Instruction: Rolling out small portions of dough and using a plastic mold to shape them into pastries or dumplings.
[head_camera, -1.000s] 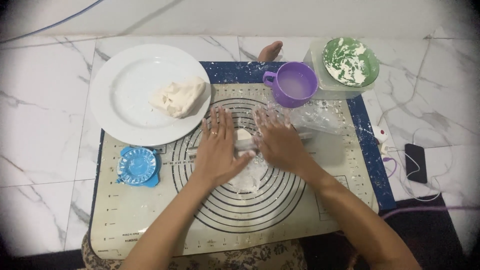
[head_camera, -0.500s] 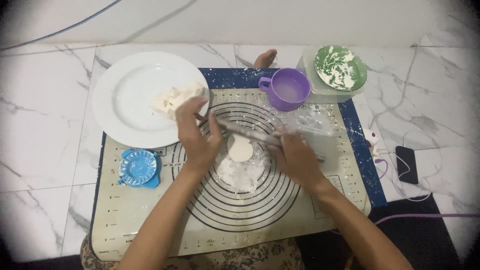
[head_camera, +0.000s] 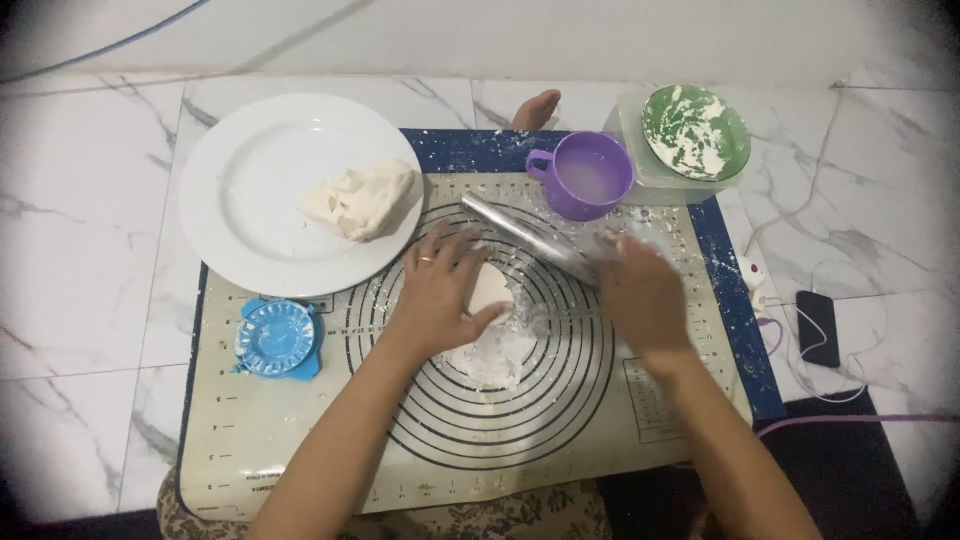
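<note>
Left hand (head_camera: 440, 295): palm down on the baking mat (head_camera: 300, 440), fingers loosely spread, thumb and fingertips curled against a small disc of dough (head_camera: 491, 290); ring on one finger.
Dough disc: flat, pale, on a floured patch near the middle of the mat's printed circles.
Right hand (head_camera: 642, 300): closed over the near end of a metal rolling pin (head_camera: 520, 232), far end angled up and left, just beyond the dough disc.
Baking mat: beige with blue border, laid on a white marbled floor (head_camera: 80, 300).
White plate (head_camera: 250, 190): upper left, overlapping the mat edge, bearing a lump of dough (head_camera: 360, 200).
Blue dumpling press (head_camera: 277, 338): on the mat, left of the left hand.
Purple cup (head_camera: 590, 175): just beyond the rolling pin.
Green bowl (head_camera: 695, 130): floured, seated on a clear container, right of the cup.
Dark phone (head_camera: 818, 328): on the floor, right of the mat.
</note>
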